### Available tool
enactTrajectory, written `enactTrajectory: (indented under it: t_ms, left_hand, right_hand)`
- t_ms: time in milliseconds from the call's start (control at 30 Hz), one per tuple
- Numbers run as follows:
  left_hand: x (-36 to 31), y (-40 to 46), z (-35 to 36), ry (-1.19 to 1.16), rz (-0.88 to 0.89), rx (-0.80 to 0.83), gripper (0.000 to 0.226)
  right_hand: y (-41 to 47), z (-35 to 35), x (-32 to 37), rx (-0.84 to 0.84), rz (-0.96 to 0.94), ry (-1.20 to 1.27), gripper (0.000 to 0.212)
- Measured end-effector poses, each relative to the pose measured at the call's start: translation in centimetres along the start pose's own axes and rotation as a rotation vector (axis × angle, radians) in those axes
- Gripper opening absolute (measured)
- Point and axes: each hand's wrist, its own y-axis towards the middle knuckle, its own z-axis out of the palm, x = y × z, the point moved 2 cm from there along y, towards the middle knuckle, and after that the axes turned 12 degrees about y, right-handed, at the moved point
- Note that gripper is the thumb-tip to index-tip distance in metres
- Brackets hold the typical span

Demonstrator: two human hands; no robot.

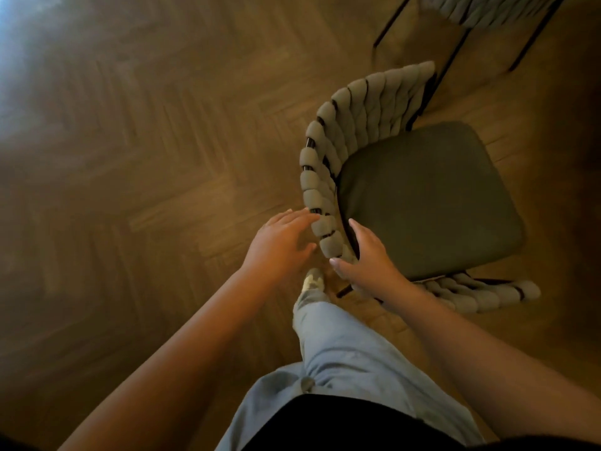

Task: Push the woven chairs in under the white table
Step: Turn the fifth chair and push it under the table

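A woven chair [344, 131] with a curved, padded grey-green backrest and a dark green seat cushion [429, 196] stands on the floor just ahead of me, to the right. My left hand [283, 244] reaches to the outer side of the backrest, and its straight fingertips touch the woven rim. My right hand [366, 257] lies against the inner side of the same rim, fingers straight along it and thumb near the rim's lower end. A second woven chair [487, 11] shows partly at the top right. The white table is out of view.
Herringbone wooden floor [146, 157] spreads out to the left and ahead. My leg in light blue trousers [341, 346] and my foot [313, 283] stand close to the chair's near leg. The second chair's thin dark legs [452, 60] reach down beside the first chair's backrest.
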Motion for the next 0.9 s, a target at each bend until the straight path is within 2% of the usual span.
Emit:
enactTrajectory:
  t_ms: [300, 467, 667, 767, 900]
  left_hand:
    - [0.5, 12.2, -2.6, 0.21, 0.353, 0.145, 0.055]
    - [-0.5, 16.9, -2.1, 0.339, 0.583, 0.237, 0.051]
    - [0.4, 22.3, -0.9, 0.556, 0.879, 0.357, 0.048]
    - [2.0, 24.4, -0.8, 0.66, 1.054, 0.43, 0.048]
    - [3.1, 26.4, -1.0, 0.816, 1.231, 0.468, 0.051]
  right_hand:
    - [4.4, 0.1, 1.4, -0.117, 0.153, -0.005, 0.087]
    - [5.2, 0.7, 0.9, -0.195, 0.244, 0.097, 0.087]
    - [6.0, 1.5, 0.4, -0.184, 0.365, 0.252, 0.087]
    - [6.9, 3.4, 0.3, -0.152, 0.485, 0.369, 0.092]
    - [9.0, 6.5, 0.0, -0.162, 0.629, 0.279, 0.093]
